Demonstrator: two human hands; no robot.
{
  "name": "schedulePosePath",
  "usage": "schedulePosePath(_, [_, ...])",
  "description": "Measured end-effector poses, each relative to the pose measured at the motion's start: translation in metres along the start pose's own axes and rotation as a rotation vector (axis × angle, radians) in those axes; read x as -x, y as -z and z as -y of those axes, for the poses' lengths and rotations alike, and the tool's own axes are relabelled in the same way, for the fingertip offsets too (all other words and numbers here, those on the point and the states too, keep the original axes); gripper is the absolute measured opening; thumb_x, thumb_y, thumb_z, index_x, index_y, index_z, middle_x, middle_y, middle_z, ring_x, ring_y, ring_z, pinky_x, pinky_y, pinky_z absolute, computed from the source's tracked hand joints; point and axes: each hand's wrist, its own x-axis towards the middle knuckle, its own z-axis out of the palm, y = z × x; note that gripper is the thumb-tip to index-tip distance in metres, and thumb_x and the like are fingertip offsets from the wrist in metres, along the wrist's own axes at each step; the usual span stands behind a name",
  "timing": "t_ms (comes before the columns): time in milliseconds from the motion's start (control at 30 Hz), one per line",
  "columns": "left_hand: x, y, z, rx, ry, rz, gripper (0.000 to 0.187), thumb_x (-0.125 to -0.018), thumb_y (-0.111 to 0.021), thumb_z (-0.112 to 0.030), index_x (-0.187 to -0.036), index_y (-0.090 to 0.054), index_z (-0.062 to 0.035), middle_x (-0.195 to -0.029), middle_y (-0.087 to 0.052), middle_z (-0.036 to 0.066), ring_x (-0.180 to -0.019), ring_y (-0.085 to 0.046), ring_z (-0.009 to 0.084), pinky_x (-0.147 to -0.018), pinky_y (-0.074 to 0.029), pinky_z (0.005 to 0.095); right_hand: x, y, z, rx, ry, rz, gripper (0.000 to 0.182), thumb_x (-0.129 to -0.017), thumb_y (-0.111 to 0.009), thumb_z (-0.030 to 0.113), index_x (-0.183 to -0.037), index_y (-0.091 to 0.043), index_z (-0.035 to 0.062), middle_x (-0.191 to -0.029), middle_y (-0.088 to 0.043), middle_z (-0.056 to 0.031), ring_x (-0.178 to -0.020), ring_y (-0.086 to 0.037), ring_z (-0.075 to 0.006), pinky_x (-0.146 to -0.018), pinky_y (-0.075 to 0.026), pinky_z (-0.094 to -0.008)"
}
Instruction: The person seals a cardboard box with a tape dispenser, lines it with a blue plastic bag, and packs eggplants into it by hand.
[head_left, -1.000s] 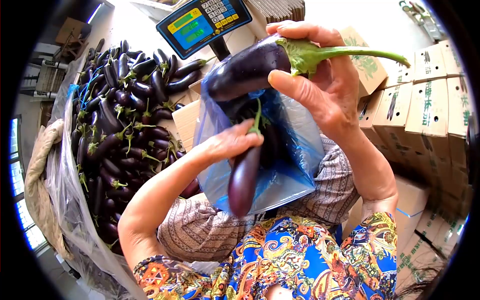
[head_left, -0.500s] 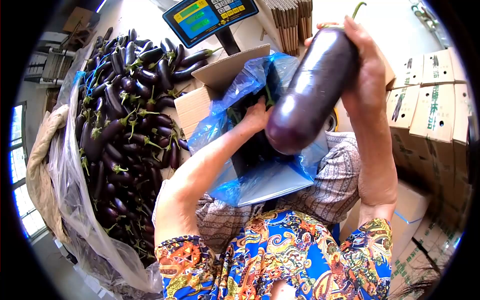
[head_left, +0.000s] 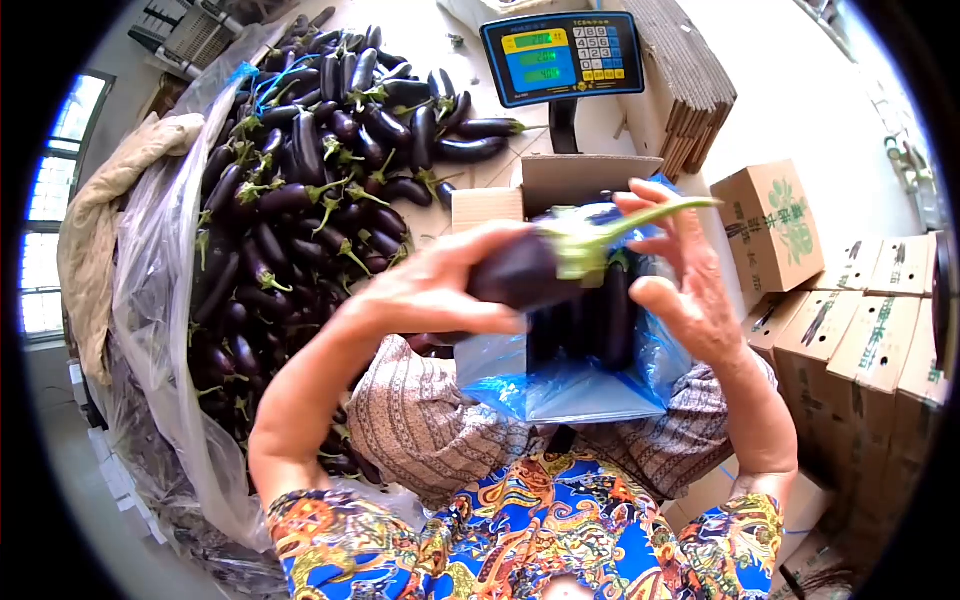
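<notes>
A large dark eggplant (head_left: 515, 268) with a green cap and long stem is held above the open box, its stem end pointing right. My left hand (head_left: 435, 285) is wrapped round its body from the left. Near the stem, my right hand (head_left: 690, 275) has its fingers spread and nothing in its grasp. Below both hands stands a cardboard box (head_left: 590, 175) lined with a blue plastic bag (head_left: 660, 345). Several eggplants (head_left: 610, 325) lie inside it. The held eggplant is slightly blurred.
A big heap of eggplants (head_left: 290, 210) lies on the left beside clear plastic sheeting (head_left: 160, 270). Behind the box stands a digital scale display (head_left: 562, 58). Flattened cardboard (head_left: 680, 80) and a closed box (head_left: 768, 228) are behind right, with stacked cartons (head_left: 860, 330) at the right.
My left hand has come out of the box and now holds an eggplant. The right hand has let go of the eggplant it held up and is lower. The view has shifted.
</notes>
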Motion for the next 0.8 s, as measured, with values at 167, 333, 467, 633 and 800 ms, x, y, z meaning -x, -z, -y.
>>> schedulePosePath(167, [0.097, 0.021, 0.093, 0.353, 0.311, -0.661, 0.062, -0.075, -0.073, -0.013, -0.133, -0.050, -0.0044, -0.113, -0.063, 0.006, -0.103, -0.058, 0.0161, -0.093, -0.047, 0.0308, 0.001, 0.023, -0.024, 0.486, -0.321, 0.136, 0.095, -0.067, -0.088, 0.031, -0.144, -0.038, 0.0080, -0.137, -0.047, -0.0194, -0.103, -0.064, -0.0274, -0.086, -0.055, -0.0363])
schedulePosePath(333, [0.145, -0.036, 0.277, 0.037, 0.618, -0.876, 0.075, -0.071, -0.081, -0.030, -0.134, -0.048, -0.0061, -0.121, -0.064, 0.017, -0.109, -0.062, 0.0280, -0.096, -0.047, 0.0378, -0.021, -0.001, -0.038, 0.822, -0.110, 0.251, 0.090, -0.069, -0.081, 0.012, -0.146, -0.033, 0.0083, -0.139, -0.043, -0.0205, -0.107, -0.060, -0.0424, -0.088, -0.054, -0.0449])
schedulePosePath(467, [0.152, -0.072, 0.338, -0.111, 0.886, -0.951, 0.086, -0.072, -0.078, -0.041, -0.142, -0.041, -0.0081, -0.129, -0.057, 0.027, -0.119, -0.055, 0.0418, -0.101, -0.043, 0.0455, -0.039, 0.009, -0.071, 0.944, -0.186, 0.408, 0.027, -0.078, -0.062, 0.001, -0.103, -0.068, 0.0054, -0.101, -0.065, -0.0145, -0.092, -0.064, -0.0382, -0.080, -0.053, -0.0449])
schedulePosePath(633, [0.110, -0.053, 0.303, -0.155, 0.483, -1.081, 0.075, -0.081, -0.074, -0.031, -0.144, -0.040, -0.0060, -0.127, -0.057, 0.024, -0.114, -0.057, 0.0366, -0.098, -0.045, 0.0421, -0.055, 0.006, -0.048, 0.435, -0.138, 0.042, 0.015, -0.089, -0.052, 0.000, -0.097, -0.065, 0.0015, -0.072, -0.065, -0.0078, -0.064, -0.062, -0.0124, -0.062, -0.051, -0.0295])
schedulePosePath(800, [0.016, -0.009, 0.085, 0.181, -0.132, -0.541, 0.075, -0.084, -0.073, -0.030, -0.146, -0.038, -0.0082, -0.130, -0.056, 0.021, -0.114, -0.059, 0.0293, -0.095, -0.048, 0.0378, -0.081, -0.023, -0.017, 0.594, -0.045, 0.063, 0.008, -0.088, -0.059, 0.005, -0.093, -0.065, 0.0014, -0.078, -0.067, -0.0147, -0.071, -0.067, -0.0295, -0.065, -0.052, -0.0346])
